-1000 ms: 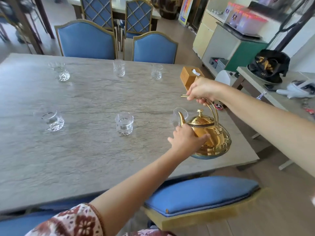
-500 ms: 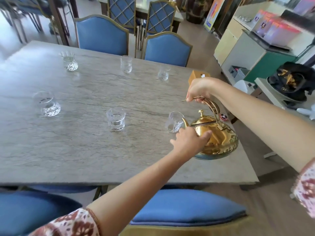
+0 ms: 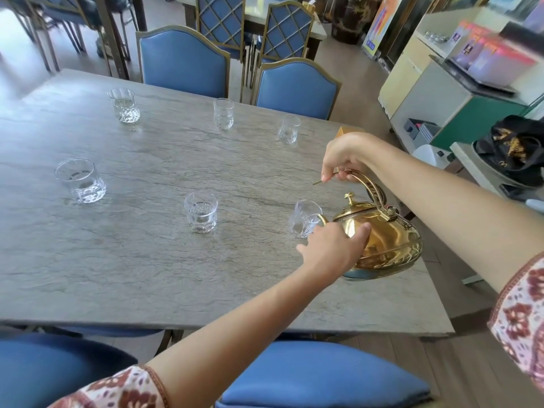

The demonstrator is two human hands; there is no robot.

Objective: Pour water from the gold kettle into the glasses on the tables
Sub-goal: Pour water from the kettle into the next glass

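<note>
a: a dining room, a long grey stone-look surface (image 3: 132, 260) with blue padded chairs (image 3: 182, 61) round it, more lattice-backed ones behind.

b: and the gold kettle (image 3: 385, 240)?

a: held over the near right part of the surface, tipped to the left, spout leaning into the rim of the nearest glass (image 3: 304, 219). that glass itself looks tilted; whether water is running i cannot tell.

b: who has hold of what?

a: the right hand (image 3: 346, 157) is up top, fingers (image 3: 325, 173) clenched round the arched handle. the left hand (image 3: 332, 250) lies flat against the kettle's near side, thumb across the shoulder just below the lid, fingers spread rather than curled, one pointing toward the glass. it presses on the body, it doesn't grip it.

b: other glasses?

a: five more. one at the middle of the near row (image 3: 201, 212), a wider one further left (image 3: 80, 181), and three along the far edge: far left (image 3: 124, 106), centre (image 3: 223, 113), right (image 3: 289, 128). all upright, well apart from each other, water low in some.

b: anything else on there?

a: a wooden box corner (image 3: 347, 131) peeks out behind the right wrist. off to the right, a cream and green counter (image 3: 441, 92) and a black bag (image 3: 512, 151) on a side table.
</note>
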